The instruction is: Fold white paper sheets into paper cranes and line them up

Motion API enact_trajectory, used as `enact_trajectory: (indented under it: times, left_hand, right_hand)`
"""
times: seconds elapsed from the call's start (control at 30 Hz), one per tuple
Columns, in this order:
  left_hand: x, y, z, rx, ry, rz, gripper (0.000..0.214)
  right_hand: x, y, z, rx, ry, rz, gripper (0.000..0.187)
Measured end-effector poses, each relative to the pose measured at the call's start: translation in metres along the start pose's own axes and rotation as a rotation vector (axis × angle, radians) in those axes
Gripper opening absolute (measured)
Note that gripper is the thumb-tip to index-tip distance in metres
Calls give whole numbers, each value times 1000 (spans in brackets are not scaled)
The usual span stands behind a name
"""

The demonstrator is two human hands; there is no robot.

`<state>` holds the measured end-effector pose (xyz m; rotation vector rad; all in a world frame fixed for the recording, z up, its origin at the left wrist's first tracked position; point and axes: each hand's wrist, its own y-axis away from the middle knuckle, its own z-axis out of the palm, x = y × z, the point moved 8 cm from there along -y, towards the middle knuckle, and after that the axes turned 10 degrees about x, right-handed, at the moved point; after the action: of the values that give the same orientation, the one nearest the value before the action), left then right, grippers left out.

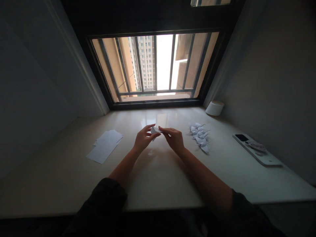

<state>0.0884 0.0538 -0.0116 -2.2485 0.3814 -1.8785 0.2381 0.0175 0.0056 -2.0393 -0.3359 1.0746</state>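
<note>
Between my hands, above the middle of the white counter, is a small folded piece of white paper. My left hand pinches its left side, thumb below and fingers above. From the other side my right hand grips the paper's right end with its fingers pressed together. The fingers partly hide the paper, so its exact shape is hard to make out. Several finished white paper cranes lie in a cluster to the right of my right hand. On the left, loose sheets of white paper overlap in a pile.
A phone with a ring grip on its back lies at the right by the wall. A white cup-shaped object stands in the back right corner. Behind the counter is a barred window in a dark frame.
</note>
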Motion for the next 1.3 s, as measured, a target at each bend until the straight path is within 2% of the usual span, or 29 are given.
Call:
enact_trajectory:
  times: [0.13, 0.27, 0.43, 0.67, 0.9, 1.07, 1.3]
  left_hand:
    - [3, -1, -3, 15, -83, 29, 58]
    - [-2, -3, -9, 58, -72, 1, 57]
    - [-11, -5, -13, 104, 7, -47, 55]
    - [-19, -7, -7, 64, 97, -137, 58]
    - [-18, -6, -6, 50, 129, -165, 56]
    - [-20, -4, -3, 26, 122, -207, 54]
    - [-24, 0, 0, -13, 149, -315, 51]
  right_hand:
    - [5, 0, -2, 49, -57, 53, 24]
    - [11, 0, 0, 54, -83, 99, 23]
    - [11, 1, 1, 39, -47, 75, 22]
    - [6, 0, 1, 28, -22, 39, 22]
    - [-8, -1, 5, -25, -77, -49, 41]
    - [-6, 0, 4, -10, -66, -27, 24]
    - [-6, 1, 5, -26, -23, -62, 21]
